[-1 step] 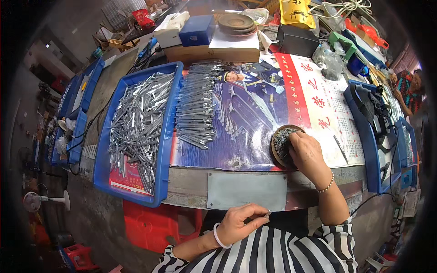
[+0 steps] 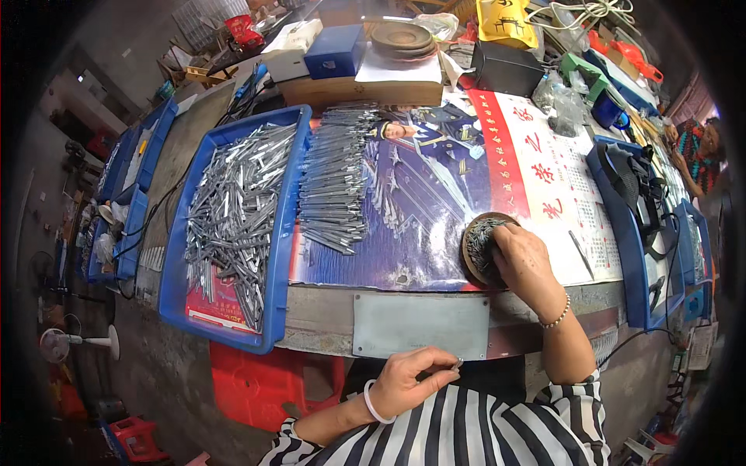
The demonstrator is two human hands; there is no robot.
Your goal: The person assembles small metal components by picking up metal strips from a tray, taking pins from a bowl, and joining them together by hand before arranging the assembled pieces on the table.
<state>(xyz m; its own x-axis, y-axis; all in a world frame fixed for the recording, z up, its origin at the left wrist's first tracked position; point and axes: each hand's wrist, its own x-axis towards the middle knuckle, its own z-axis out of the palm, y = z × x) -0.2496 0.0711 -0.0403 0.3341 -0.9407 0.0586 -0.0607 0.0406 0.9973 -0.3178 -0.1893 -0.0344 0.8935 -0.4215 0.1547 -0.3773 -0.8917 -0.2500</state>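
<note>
Small metal pieces (image 2: 479, 234) filled the round bowl (image 2: 468, 269), which sat on the poster (image 2: 388, 268) near the front edge of the bench (image 2: 315, 317). The right hand (image 2: 525, 260) had its curled fingers in the bowl; whether they gripped anything could not be told. The left hand (image 2: 413, 379), thumb and forefinger nearly meeting, pinched a small silvery bit (image 2: 458, 363) between the metal plate (image 2: 420, 326) and the striped top (image 2: 443, 435). That bit could have dropped (only the fingertips held it) had the pinch slackened. Pressing on the bowl's rim might have tipped it and spilled the pieces; a careless sleeve might have scattered the lined-up strips (image 2: 334, 194).
</note>
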